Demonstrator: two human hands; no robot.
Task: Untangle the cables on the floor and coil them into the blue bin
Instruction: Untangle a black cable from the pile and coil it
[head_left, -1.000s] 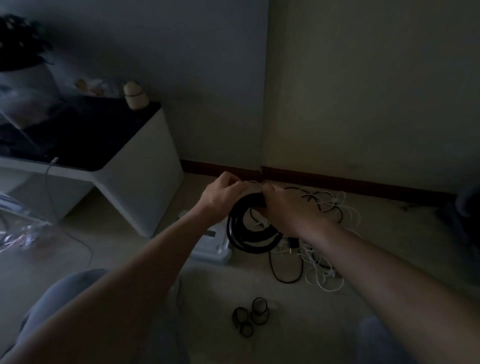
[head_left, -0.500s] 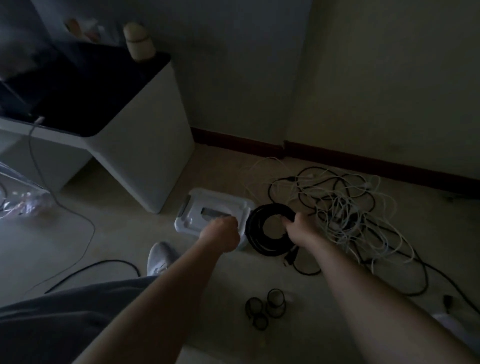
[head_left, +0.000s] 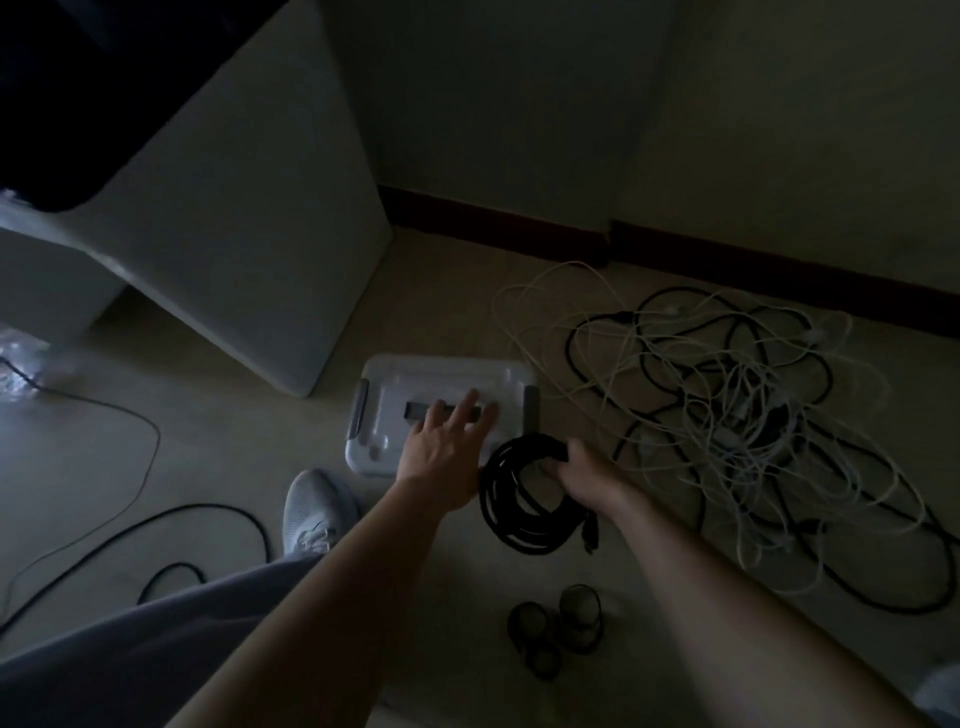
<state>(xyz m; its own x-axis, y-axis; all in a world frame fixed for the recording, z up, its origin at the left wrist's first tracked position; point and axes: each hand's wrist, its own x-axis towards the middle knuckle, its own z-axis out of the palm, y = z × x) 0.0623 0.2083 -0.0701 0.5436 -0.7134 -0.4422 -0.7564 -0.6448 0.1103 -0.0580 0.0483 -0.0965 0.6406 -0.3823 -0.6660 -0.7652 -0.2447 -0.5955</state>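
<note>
A lidded plastic bin (head_left: 405, 379) sits on the floor beside a white cabinet; its lid is on. My left hand (head_left: 447, 441) reaches over the lid with fingers spread and straight, tips at the lid's handle recess. My right hand (head_left: 579, 470) grips a coiled black cable (head_left: 511, 512) just right of the bin, its plug end hanging at the coil's lower right. A tangle of white and black cables (head_left: 727, 415) lies on the floor to the right.
A white cabinet (head_left: 249, 234) stands at the left. A thin black cable (head_left: 156, 525) trails over the floor at left. Small dark rings (head_left: 558, 629) lie near my knees. My grey shoe (head_left: 311, 512) is by the bin. A dark baseboard (head_left: 727, 265) runs along the wall.
The view tilted down and closer. My left hand let go of the coil, went to the bin lid and opened its fingers. My right hand lowered the coil beside the bin.
</note>
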